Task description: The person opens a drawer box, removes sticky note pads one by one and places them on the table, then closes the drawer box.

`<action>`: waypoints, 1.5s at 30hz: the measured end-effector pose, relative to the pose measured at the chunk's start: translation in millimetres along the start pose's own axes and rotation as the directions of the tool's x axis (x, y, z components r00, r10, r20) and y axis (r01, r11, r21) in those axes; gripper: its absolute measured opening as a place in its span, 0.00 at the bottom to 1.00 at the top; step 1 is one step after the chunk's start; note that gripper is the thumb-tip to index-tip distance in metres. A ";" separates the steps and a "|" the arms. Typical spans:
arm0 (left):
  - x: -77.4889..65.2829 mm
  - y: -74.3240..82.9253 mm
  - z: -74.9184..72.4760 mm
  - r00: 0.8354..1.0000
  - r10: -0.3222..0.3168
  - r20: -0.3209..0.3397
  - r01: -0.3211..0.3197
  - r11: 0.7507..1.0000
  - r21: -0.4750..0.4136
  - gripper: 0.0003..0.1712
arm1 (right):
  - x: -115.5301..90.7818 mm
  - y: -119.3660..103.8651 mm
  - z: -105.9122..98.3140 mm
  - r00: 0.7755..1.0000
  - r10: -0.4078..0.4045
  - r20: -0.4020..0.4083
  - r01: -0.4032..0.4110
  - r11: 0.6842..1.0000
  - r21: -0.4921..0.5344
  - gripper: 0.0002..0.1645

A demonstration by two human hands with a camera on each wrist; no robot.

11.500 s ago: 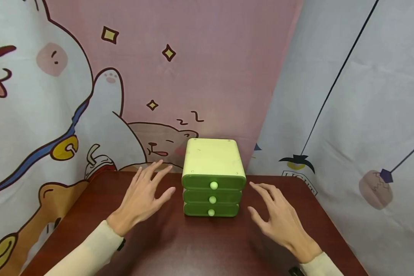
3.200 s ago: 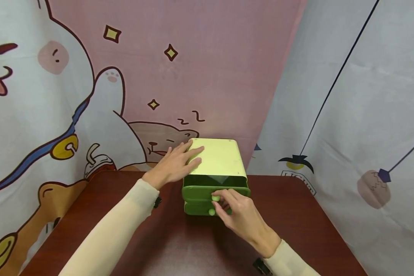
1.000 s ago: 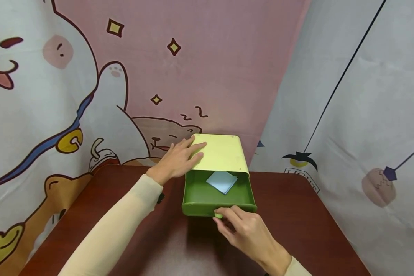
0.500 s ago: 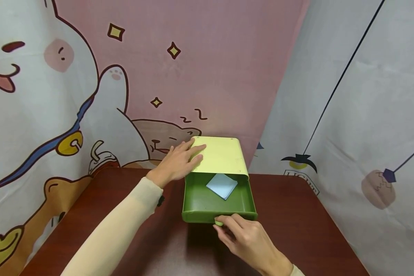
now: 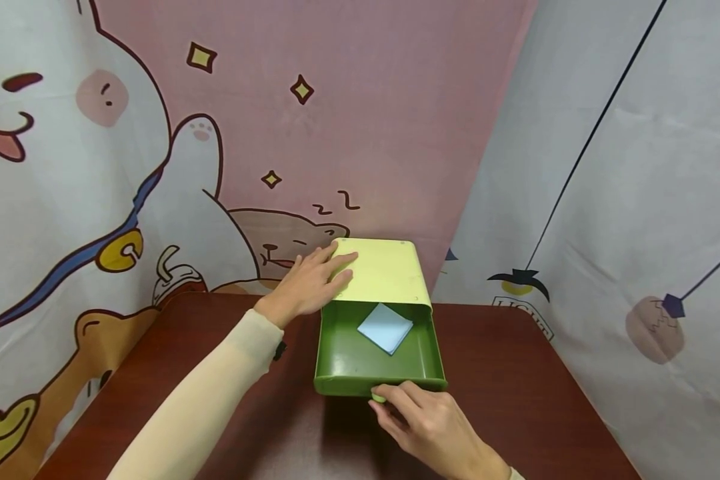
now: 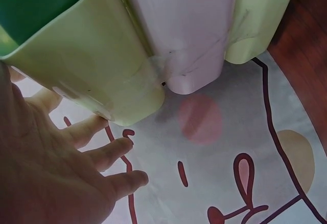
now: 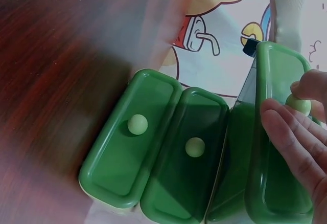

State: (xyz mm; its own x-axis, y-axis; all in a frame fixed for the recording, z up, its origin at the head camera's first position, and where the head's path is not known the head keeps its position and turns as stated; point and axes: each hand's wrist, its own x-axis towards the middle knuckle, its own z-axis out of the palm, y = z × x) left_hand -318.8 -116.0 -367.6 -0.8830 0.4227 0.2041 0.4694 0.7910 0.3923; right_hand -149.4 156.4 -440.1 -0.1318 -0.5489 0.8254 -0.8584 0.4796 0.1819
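A small cabinet with a pale yellow top (image 5: pixel 390 270) and green drawers stands on the table. Its top drawer (image 5: pixel 345 353) is pulled far out, and a light blue square of what looks like paper (image 5: pixel 386 328) lies inside. My right hand (image 5: pixel 429 427) pinches the round light green knob (image 7: pixel 299 104) on that drawer's front between thumb and fingers. My left hand (image 5: pixel 306 283) rests on the cabinet's upper left edge, its fingers spread. From the left wrist, the same hand's fingers (image 6: pixel 120 183) show beside the stacked shells.
Two lower drawers (image 7: pixel 127 147) sit closed beneath, each with a round knob. Dark reddish-brown wood forms the table (image 5: pixel 504 373). Close behind it hangs a cartoon-printed cloth (image 5: pixel 396 133).
Earlier both hands were apart from the closed cabinet. The right hand has since drawn the top drawer out toward me, slightly further in the last second, while the left has stayed on the cabinet.
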 end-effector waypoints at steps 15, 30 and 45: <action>-0.6 0.1 0.8 1.000 -0.005 -0.005 0.005 1.000 -0.007 0.37 | -4.6 -5.5 -0.4 0.999 -0.031 -0.019 0.031 1.000 -0.003 0.14; -3.0 1.7 1.6 1.000 0.007 -0.002 -0.007 1.000 0.013 0.41 | -13.0 -8.0 -6.9 0.998 0.017 0.054 -0.018 1.000 0.017 0.13; -5.0 -0.2 4.7 1.000 0.013 0.000 -0.013 1.000 0.011 0.40 | 0.7 -8.4 -27.0 0.985 0.065 0.161 -0.070 0.997 0.029 0.16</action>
State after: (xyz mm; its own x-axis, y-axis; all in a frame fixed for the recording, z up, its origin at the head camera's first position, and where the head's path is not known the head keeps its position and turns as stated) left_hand -314.5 -116.3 -372.9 -0.8770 0.4327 0.2088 0.4805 0.7906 0.3796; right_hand -128.9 170.5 -426.6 -0.2651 -0.6194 0.7389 -0.8610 0.4970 0.1078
